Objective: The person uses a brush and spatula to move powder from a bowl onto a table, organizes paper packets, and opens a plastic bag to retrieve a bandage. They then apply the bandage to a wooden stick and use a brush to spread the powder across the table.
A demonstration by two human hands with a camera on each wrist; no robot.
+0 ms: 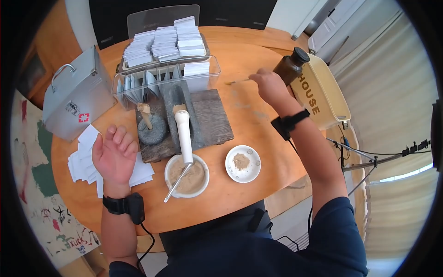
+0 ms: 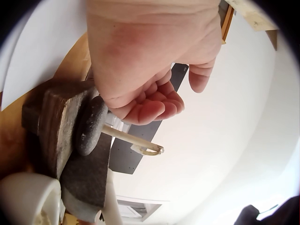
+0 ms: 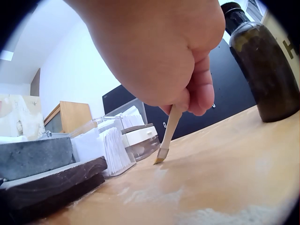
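My right hand (image 1: 271,87) pinches the handle of a small flat brush (image 3: 170,129) with a pale wooden handle and yellowish bristles. In the right wrist view the bristles meet the tabletop beside smears of pale powder (image 3: 154,194). A dark brown glass bottle (image 1: 290,67) stands close by that hand. My left hand (image 1: 116,157) holds nothing; its palm faces up with fingers loosely bent, over white paper slips (image 1: 83,159) at the table's left. Near it sits a round grinding stone (image 1: 153,131) with a wooden handle.
A stone trough (image 1: 188,111) lies on a dark wooden board (image 1: 214,115). In front are a mortar (image 1: 206,177) of tan powder with pestle (image 1: 184,134) and spoon (image 1: 177,183), and a small dish (image 1: 230,173). Paper-filled trays (image 1: 212,69) stand behind, a metal case (image 1: 78,92) left, a cream bin (image 1: 325,92) right.
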